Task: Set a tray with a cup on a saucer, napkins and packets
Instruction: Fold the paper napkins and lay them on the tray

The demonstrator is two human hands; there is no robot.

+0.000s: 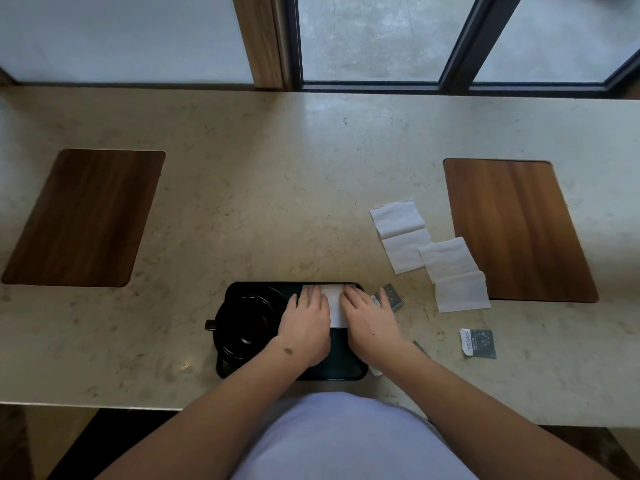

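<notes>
Tray (pixel 346 370), black and oblong, sits at the near edge of the worktop (pixel 277 202) straight ahead of the person, its long axis running nine to three o'clock. On its nine o'clock half stands a black cup (pixel 247 322) on a saucer (pixel 273 294) of the same colour, handle poking out toward nine. On the three o'clock half lies a white napkin (pixel 335 299), its long axis running six to twelve, reaching up to the tray's far rim. Both hands lie on it palm down with fingers straight and pointing to twelve: the left hand (pixel 304 323) covers its nine o'clock edge, the right hand (pixel 370 323) its three o'clock edge, with a bare strip of napkin between them. They seem to be flattening or folding it in place. Just off the tray at three o'clock of the right hand lies a grey packet (pixel 391 296), and partly hidden by that forearm there seems to be another. A third packet (pixel 478 342) lies farther out toward three. Two loose napkins (pixel 401 233) (pixel 457 275) lie unfolded and overlapping at about two o'clock. All of these are on the right hand's side, so it is the nearer one for fetching them. A dark wooden mat lies at ten o'clock (pixel 83 216) and another at two (pixel 516 230), both well clear.
</notes>
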